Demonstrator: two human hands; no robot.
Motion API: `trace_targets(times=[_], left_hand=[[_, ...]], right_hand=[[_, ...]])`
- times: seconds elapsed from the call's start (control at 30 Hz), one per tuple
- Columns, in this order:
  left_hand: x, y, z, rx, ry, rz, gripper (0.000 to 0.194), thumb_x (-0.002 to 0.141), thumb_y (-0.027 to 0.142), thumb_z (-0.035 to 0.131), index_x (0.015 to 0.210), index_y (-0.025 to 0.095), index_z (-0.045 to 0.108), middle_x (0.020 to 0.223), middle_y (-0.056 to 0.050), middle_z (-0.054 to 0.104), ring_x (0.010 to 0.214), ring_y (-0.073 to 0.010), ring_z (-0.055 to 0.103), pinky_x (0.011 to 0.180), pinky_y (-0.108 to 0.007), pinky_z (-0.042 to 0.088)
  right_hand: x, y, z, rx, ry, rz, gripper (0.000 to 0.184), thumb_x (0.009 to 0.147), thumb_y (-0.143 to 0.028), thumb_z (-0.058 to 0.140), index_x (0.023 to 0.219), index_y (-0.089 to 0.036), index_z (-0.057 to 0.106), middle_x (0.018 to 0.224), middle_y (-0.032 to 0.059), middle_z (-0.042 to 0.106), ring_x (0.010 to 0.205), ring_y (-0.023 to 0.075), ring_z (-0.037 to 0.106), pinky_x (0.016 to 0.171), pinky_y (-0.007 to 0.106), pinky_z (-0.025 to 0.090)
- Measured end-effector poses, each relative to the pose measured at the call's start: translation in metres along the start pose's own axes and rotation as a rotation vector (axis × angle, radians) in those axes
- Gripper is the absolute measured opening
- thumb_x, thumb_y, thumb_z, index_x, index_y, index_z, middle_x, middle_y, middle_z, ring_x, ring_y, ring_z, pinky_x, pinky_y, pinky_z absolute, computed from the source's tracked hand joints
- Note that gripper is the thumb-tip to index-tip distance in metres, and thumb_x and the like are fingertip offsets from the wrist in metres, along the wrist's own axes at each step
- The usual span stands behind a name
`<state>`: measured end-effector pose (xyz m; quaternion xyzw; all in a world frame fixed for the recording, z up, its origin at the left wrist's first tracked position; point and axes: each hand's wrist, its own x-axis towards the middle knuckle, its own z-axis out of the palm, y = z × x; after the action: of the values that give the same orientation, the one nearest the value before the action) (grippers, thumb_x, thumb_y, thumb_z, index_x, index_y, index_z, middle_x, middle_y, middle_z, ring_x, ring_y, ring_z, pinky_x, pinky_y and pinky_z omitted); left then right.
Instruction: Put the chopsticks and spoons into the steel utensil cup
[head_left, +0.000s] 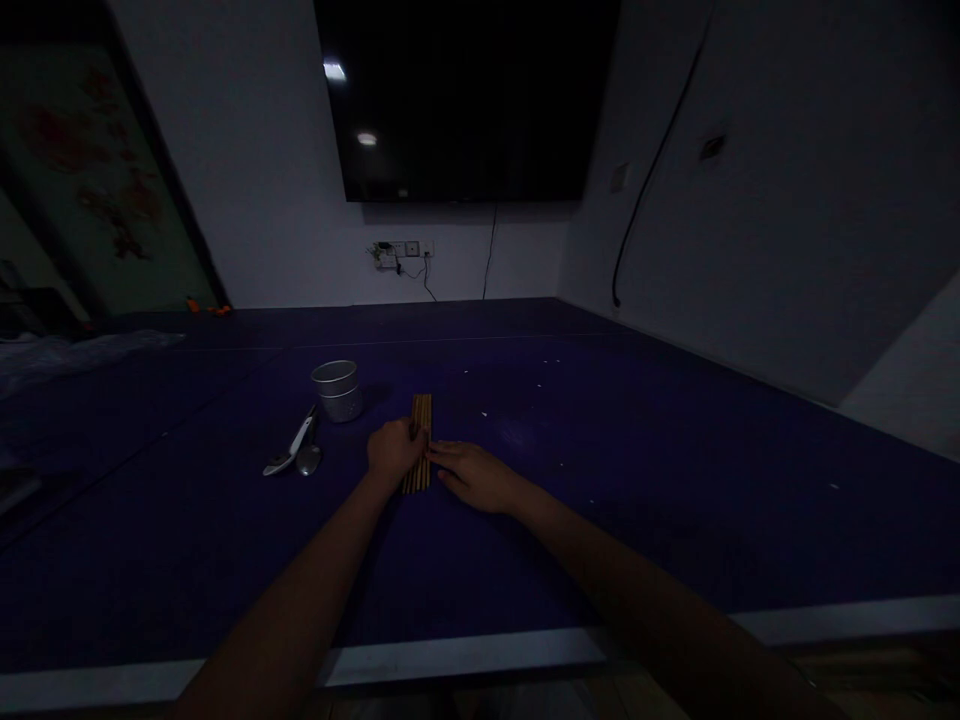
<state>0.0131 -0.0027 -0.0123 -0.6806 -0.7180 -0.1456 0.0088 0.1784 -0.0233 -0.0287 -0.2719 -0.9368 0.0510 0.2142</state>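
Observation:
A bundle of wooden chopsticks lies lengthwise on the dark blue table, pointing away from me. My left hand is curled against the bundle's left side, its fingers closed around the sticks. My right hand lies flat on the table at the bundle's right side, fingers stretched toward the sticks and touching them. The near ends of the sticks show between the two hands.
A small metal cup stands left of the chopsticks. Two spoons lie beside it on the table. The table's pale front edge runs below my arms. A dark screen hangs on the far wall.

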Motion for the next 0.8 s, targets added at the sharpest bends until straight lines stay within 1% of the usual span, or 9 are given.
trace_targets(times=[0.13,0.23,0.4,0.6,0.8], left_hand=[[0.0002,-0.0005,0.0008,0.007,-0.002,0.016,0.046,0.085,0.051,0.036,0.102,0.019,0.064,0.096,-0.010,0.069,0.091,-0.0220,0.064,0.070,-0.025,0.045],[0.0003,-0.0005,0.0011,0.008,0.004,0.014,0.046,0.085,0.051,0.036,0.105,0.018,0.063,0.097,-0.011,0.069,0.091,-0.0222,0.064,0.070,-0.026,0.046],[-0.0001,0.0003,0.0004,0.009,0.006,0.015,0.045,0.085,0.049,0.037,0.101,0.018,0.065,0.094,-0.011,0.069,0.089,-0.0218,0.065,0.070,-0.026,0.046],[-0.0006,0.0003,0.0000,-0.007,0.007,0.009,0.046,0.085,0.050,0.037,0.107,0.019,0.063,0.097,-0.010,0.068,0.091,-0.0219,0.064,0.069,-0.026,0.045],[-0.0007,0.0001,-0.0005,0.000,0.007,0.010,0.046,0.085,0.050,0.036,0.103,0.019,0.064,0.094,-0.010,0.069,0.090,-0.0219,0.065,0.068,-0.025,0.044]], right_hand=[[-0.0007,-0.0001,-0.0008,-0.004,-0.010,0.025,0.043,0.086,-0.018,0.044,0.129,-0.016,0.049,0.133,0.0120,0.049,0.125,0.0223,0.043,0.103,0.043,0.036],[-0.0009,0.0003,-0.0007,-0.005,-0.014,0.047,0.043,0.086,-0.019,0.044,0.128,-0.017,0.049,0.133,0.0115,0.049,0.124,0.0226,0.044,0.103,0.044,0.035],[-0.0008,0.0012,0.0002,0.006,-0.012,0.046,0.042,0.086,-0.019,0.044,0.127,-0.017,0.049,0.134,0.0115,0.049,0.125,0.0219,0.043,0.103,0.044,0.035],[-0.0015,0.0007,0.0000,0.015,-0.008,0.058,0.042,0.086,-0.020,0.046,0.127,-0.019,0.050,0.133,0.0110,0.049,0.125,0.0224,0.043,0.103,0.045,0.035],[-0.0017,0.0013,0.0007,0.024,-0.004,0.050,0.041,0.086,-0.019,0.045,0.126,-0.018,0.050,0.134,0.0117,0.048,0.125,0.0223,0.043,0.103,0.045,0.035]])
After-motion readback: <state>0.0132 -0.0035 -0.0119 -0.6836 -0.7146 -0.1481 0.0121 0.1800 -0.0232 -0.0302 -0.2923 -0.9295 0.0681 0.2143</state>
